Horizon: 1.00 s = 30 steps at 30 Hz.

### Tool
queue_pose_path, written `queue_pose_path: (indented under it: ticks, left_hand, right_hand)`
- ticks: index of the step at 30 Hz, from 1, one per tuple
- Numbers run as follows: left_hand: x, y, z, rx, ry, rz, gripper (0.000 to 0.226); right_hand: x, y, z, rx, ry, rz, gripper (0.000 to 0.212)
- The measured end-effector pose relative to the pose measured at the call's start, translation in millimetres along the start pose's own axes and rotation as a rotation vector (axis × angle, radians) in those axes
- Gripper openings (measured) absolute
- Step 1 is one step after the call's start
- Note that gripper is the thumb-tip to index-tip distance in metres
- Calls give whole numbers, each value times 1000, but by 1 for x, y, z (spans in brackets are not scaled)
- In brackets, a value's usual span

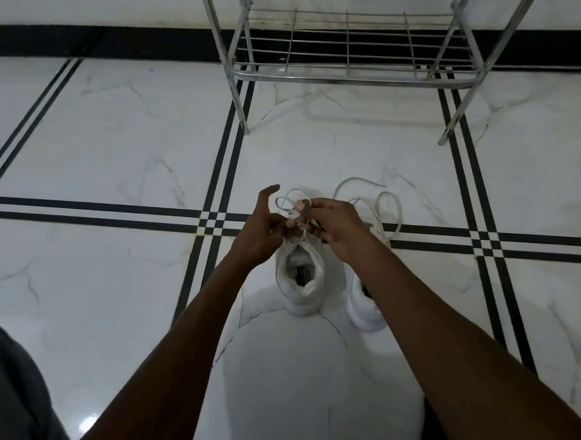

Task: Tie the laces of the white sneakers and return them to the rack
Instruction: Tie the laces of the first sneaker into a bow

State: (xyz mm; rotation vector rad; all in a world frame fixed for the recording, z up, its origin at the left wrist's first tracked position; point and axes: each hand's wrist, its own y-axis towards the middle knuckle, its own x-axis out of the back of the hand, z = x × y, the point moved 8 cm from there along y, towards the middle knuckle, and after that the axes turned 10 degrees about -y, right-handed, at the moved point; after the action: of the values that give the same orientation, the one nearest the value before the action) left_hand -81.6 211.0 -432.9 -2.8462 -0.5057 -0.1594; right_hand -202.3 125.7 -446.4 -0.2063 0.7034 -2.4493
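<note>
Two white sneakers stand side by side on the floor, heels toward me. Over the left sneaker (301, 278), my left hand (263, 230) and my right hand (338, 228) both pinch its white laces (285, 200), which form a loop above the tongue. My left index finger sticks up. The right sneaker (365, 306) is partly hidden under my right forearm; its loose laces (390, 207) trail in loops on the floor beyond it. The metal shoe rack (352, 77) stands further ahead.
The floor is white marble tile with black stripe bands (214, 222). A black skirting (106, 42) runs along the wall behind the rack. The rack's lower wire shelf holds nothing. My grey-clothed knee (3, 382) is at the bottom left.
</note>
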Motion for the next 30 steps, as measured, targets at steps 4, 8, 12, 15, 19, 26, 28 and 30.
queue_pose_path:
  ticks: [4,8,12,15,19,26,28,30]
  left_hand:
    - [7,-3,6,55,-171,-51,58]
    - [7,-1,10,99,-212,-81,54]
    - [10,0,10,101,-204,-83,57]
    - [11,0,9,122,-160,-52,65]
    - [13,1,11,133,-151,-18,73]
    - [14,-2,5,63,-177,-18,65]
    - [14,-2,1,48,-203,-34,59]
    - [14,-3,0,58,-241,-44,53]
  right_hand:
    - [0,-2,2,11,78,109,16]
    - [0,-5,13,130,-99,202,16]
    - [-2,-7,20,191,-226,236,18]
    - [-3,-9,24,202,-316,246,22]
    - [-1,-8,28,224,-499,195,25]
    - [-6,-11,52,375,-1052,82,13]
    - [-9,-12,60,470,-1037,-31,9]
    - [-9,-14,61,523,-995,-154,7]
